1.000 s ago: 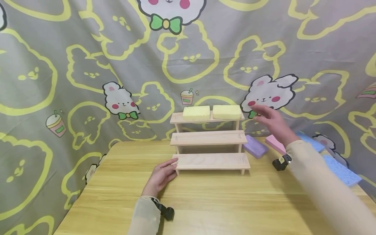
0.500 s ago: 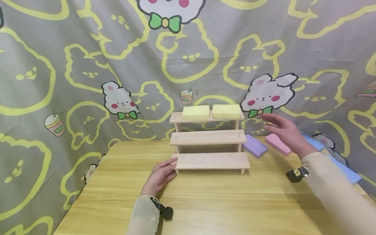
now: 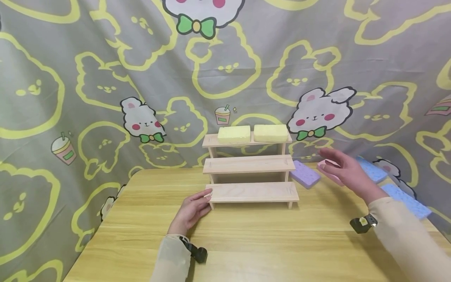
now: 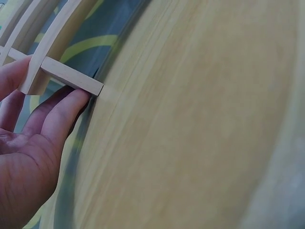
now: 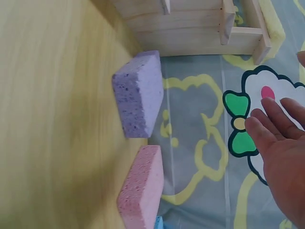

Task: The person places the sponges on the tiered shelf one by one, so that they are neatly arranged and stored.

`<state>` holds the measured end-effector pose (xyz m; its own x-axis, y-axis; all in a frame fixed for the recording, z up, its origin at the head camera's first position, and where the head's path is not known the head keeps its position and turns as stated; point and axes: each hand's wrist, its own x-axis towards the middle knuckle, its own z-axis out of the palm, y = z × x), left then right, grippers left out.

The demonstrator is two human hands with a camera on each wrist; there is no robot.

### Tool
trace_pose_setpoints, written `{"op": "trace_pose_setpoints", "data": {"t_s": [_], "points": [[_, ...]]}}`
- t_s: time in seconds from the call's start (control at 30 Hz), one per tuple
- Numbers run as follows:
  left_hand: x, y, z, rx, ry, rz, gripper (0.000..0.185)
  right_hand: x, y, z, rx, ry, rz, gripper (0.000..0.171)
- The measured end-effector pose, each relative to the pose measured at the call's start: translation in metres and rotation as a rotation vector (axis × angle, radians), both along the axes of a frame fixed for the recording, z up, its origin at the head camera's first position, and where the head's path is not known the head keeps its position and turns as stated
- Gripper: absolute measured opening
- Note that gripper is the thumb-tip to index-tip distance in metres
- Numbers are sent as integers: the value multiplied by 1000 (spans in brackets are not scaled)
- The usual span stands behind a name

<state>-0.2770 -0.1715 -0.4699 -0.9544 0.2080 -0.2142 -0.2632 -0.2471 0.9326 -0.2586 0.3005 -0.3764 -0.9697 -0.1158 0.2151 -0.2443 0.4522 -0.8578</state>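
A three-step wooden display stand (image 3: pixel 248 164) stands on the table, two yellow sponges (image 3: pixel 234 134) side by side on its top step. My left hand (image 3: pixel 192 209) holds the left end of the lowest step. In the left wrist view, fingers of that left hand (image 4: pixel 35 157) lie above and below the board, by its leg. My right hand (image 3: pixel 352 176) hovers with relaxed, parted fingers and carries nothing. It overlaps a pink sponge (image 5: pixel 143 191) in the head view. Between that sponge and the stand lies a purple sponge (image 3: pixel 305 174).
Two blue sponges, one nearer (image 3: pixel 406 201) and one farther back (image 3: pixel 375 172), lie at the right side of the table (image 3: pixel 253 243). A grey patterned curtain (image 3: pixel 169 70) hangs behind the table's back edge.
My right hand has moved away from the top step, rightward and down, to over the pink sponge. The left hand stays on the stand, and the yellow sponges have not moved.
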Motion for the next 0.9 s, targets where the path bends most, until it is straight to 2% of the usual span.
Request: {"op": "trace_pose_setpoints", "data": {"t_s": [0.1, 0.23, 0.53, 0.9], "points": [[0, 0, 0, 3, -3, 3, 44, 1, 0, -3, -19, 6, 6, 56], [1, -1, 1, -1, -1, -2, 44, 4, 2, -8, 14, 22, -13, 58], [0, -1, 2, -13, 9, -27, 45, 8, 6, -19, 66, -34, -39, 72], [0, 0, 1, 4, 6, -21, 43, 5, 4, -43, 125, 56, -25, 72]]}}
